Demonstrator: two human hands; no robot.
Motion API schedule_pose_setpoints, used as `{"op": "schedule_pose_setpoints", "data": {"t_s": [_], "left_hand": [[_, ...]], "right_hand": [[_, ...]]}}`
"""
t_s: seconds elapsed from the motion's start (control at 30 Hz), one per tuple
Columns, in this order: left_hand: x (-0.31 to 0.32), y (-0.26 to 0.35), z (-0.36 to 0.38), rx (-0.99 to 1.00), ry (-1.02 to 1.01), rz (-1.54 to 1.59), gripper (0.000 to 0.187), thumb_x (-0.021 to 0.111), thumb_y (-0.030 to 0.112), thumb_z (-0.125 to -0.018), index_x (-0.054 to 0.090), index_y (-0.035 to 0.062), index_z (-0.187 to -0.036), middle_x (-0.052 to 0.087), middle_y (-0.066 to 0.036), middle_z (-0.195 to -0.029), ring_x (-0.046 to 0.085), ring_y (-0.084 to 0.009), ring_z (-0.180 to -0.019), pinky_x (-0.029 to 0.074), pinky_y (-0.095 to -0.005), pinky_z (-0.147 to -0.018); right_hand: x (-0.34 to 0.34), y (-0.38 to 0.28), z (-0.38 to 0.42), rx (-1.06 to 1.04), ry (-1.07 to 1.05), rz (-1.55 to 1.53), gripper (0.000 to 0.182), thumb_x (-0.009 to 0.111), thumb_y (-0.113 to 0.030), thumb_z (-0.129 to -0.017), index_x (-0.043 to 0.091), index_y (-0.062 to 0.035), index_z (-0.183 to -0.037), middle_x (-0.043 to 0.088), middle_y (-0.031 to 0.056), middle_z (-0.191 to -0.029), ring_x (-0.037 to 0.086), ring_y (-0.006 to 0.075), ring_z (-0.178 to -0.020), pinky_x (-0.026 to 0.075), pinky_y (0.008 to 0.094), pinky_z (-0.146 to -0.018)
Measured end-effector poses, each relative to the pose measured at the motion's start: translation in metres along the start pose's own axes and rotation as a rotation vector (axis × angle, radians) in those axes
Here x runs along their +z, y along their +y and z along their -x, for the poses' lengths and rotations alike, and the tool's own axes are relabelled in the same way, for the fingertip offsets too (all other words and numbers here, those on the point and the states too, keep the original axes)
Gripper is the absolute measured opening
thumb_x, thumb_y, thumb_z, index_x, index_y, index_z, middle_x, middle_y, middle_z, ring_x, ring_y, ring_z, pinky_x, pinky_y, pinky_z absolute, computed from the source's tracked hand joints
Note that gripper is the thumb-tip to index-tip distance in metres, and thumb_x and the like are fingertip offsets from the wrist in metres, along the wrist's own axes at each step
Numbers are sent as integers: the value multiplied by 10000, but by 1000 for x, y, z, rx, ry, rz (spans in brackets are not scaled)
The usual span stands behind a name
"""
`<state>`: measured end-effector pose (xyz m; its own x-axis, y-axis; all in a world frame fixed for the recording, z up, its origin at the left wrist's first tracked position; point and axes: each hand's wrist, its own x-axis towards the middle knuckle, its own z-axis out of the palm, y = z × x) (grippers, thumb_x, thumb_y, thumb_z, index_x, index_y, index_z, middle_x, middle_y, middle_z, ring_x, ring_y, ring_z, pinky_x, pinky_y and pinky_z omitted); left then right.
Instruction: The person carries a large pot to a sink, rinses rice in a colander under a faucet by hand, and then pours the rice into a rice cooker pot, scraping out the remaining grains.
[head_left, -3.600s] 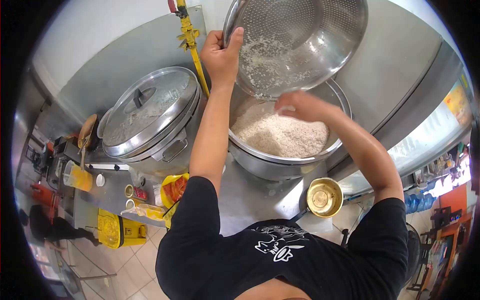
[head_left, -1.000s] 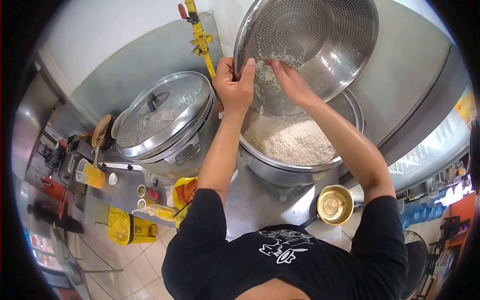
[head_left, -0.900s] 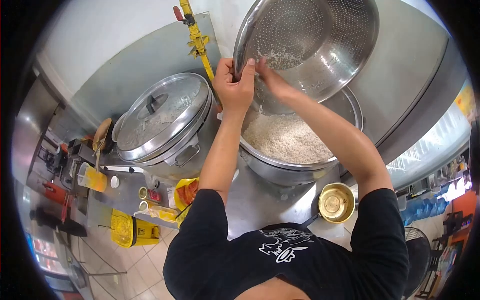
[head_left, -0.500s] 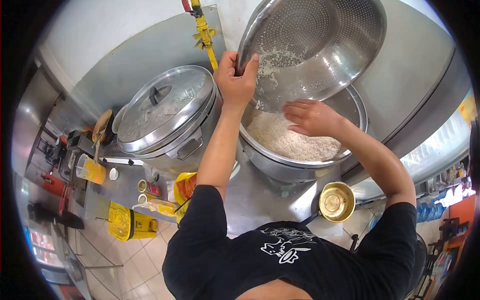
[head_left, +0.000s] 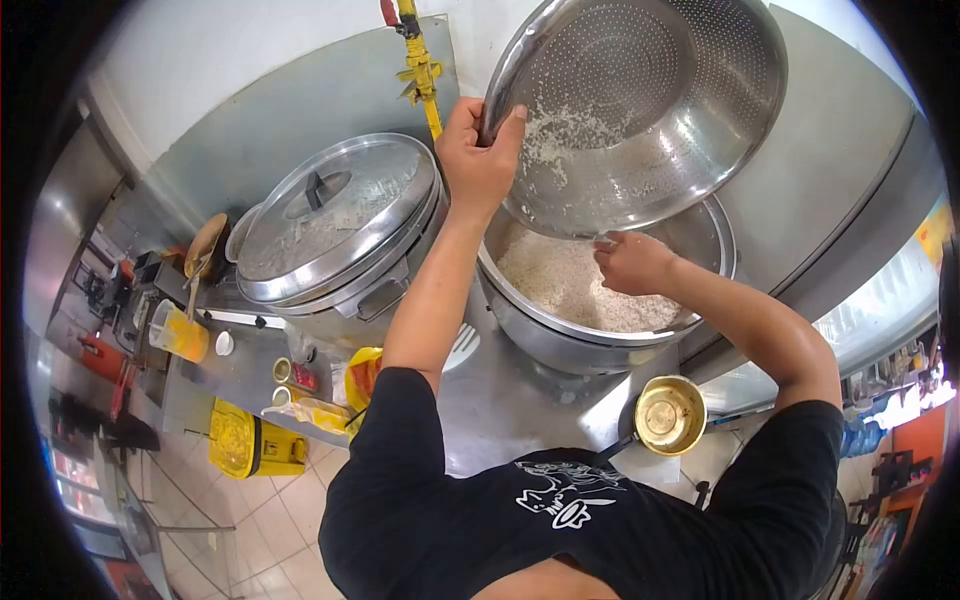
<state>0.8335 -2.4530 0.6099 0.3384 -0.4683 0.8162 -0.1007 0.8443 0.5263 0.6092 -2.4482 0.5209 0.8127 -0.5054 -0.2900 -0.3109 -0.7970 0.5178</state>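
Observation:
A perforated steel colander (head_left: 690, 150) is tipped over a large metal pot (head_left: 560, 345), with white grains of rice (head_left: 565, 135) clinging to its inner wall. My left hand (head_left: 482, 150) grips the colander's left rim, thumb on the inside. Below, a heap of rice (head_left: 555, 275) lies in the pot. Close to the colander's lower rim, my right hand (head_left: 635, 264) hovers over the heap with its fingers curled in. Whether those fingers hold anything cannot be seen.
On the left stands another big pot under a metal lid (head_left: 345, 215). A brass-coloured saucepan (head_left: 670, 415) sits at the counter's front edge. A white slotted spatula (head_left: 462, 347), cans (head_left: 295, 372) and a jug (head_left: 180, 332) are on the counter (head_left: 490, 410). A yellow bin (head_left: 255, 445) stands below.
My right hand has gone from spread fingers to curled ones and shifted slightly right and down. The colander and my left hand have moved a little in view. Fewer grains cling near the colander's lower edge.

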Motion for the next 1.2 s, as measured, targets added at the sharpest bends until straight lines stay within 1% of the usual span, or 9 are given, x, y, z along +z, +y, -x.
{"op": "schedule_pose_setpoints", "data": {"t_s": [0.07,0.23,0.33,0.53,0.73,0.9,0.97,1.1,1.2], "left_hand": [[-2,-2,-3,18,5,12,187,698,97,-781,524,35,-753,480,62,-577,376,4,-507,286,-181,-447],[-2,9,0,24,34,38,188,700,89,-776,522,35,-750,481,63,-579,372,3,-507,286,-178,-449],[-4,11,-1,79,26,-26,190,701,86,-774,521,31,-747,484,61,-579,371,2,-508,289,-176,-450],[3,22,5,98,1,-107,196,700,92,-776,516,36,-735,470,65,-570,363,3,-509,289,-175,-449],[-3,18,-1,73,40,-61,204,708,109,-780,522,35,-741,472,68,-567,352,7,-507,280,-169,-451],[-11,35,1,54,-20,-96,173,686,98,-815,523,40,-816,498,62,-676,389,6,-572,307,-155,-511],[-9,33,2,61,-4,-63,167,683,98,-819,527,37,-823,496,61,-674,389,4,-570,309,-152,-517],[-8,33,1,46,107,-3,179,692,72,-795,519,33,-775,492,63,-636,381,8,-552,301,-159,-493],[-11,44,4,47,134,1,182,690,69,-795,513,36,-774,491,59,-640,389,5,-558,303,-160,-497]], "right_hand": [[-45,5,22,9,-201,-83,350,493,-272,-867,610,-69,-1127,559,131,-1213,523,250,-1140,414,346,-961],[-45,13,35,125,335,-888,201,540,-205,-834,664,-76,-926,568,118,-1196,557,243,-1086,423,377,-954],[-48,0,46,123,132,91,265,544,-236,-832,638,-81,-1024,531,96,-1251,481,210,-1189,359,354,-1030],[-99,3,7,-114,757,-31,557,537,-259,-844,372,-102,-1352,360,46,-1417,280,161,-1339,248,339,-1107],[9,18,-4,-169,385,-172,598,533,-356,-861,360,-96,-1372,126,2,-1514,158,174,-1383,238,343,-1110],[0,39,62,184,-263,28,330,527,-350,-872,668,-82,-1003,582,69,-1177,509,232,-1140,411,371,-940],[-15,46,77,221,448,-318,291,523,-308,-878,669,-68,-956,660,70,-893,593,248,-962,458,394,-834],[-38,37,76,456,465,-1135,255,518,-259,-883,676,-79,-971,603,105,-1142,525,231,-1127,428,383,-921],[-29,46,80,389,163,19,305,486,-284,-910,638,-94,-1092,489,98,-1312,402,240,-1259,334,405,-1022]]}}
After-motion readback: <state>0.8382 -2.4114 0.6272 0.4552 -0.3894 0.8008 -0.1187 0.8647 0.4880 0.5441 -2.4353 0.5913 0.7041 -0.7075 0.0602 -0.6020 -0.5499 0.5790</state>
